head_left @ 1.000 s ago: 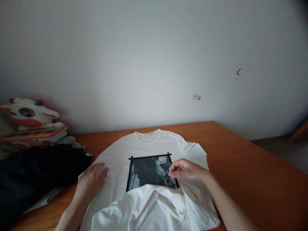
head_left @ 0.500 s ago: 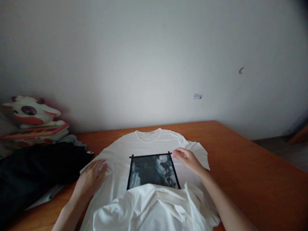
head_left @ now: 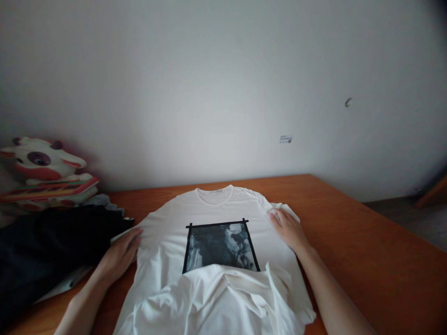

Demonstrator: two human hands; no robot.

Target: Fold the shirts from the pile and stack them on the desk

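A white T-shirt [head_left: 164, 237] lies face up, its collar toward the wall. On its chest is a dark printed picture [head_left: 218, 246] framed by black lines. The lower part of the shirt is bunched up and covers the bottom of the print. My left hand [head_left: 120, 253] rests on the sleeve at the left, fingers stretched out. Over at the right sleeve, my right hand [head_left: 288, 229] lies on the cloth with its fingers extended and slightly apart. Part of each sleeve is hidden under the hands.
A wooden table [head_left: 356, 251] carries the shirt and meets a pale wall [head_left: 216, 93]. Dark clothes [head_left: 59, 246] are heaped at the left. Behind them sits a cow-shaped toy with a keyboard [head_left: 49, 172]. A small label [head_left: 285, 138] is stuck on the wall.
My right hand has moved right, from beside the print's corner to the right sleeve. My left hand has shifted outward to the left, and the left side of the shirt looks more spread.
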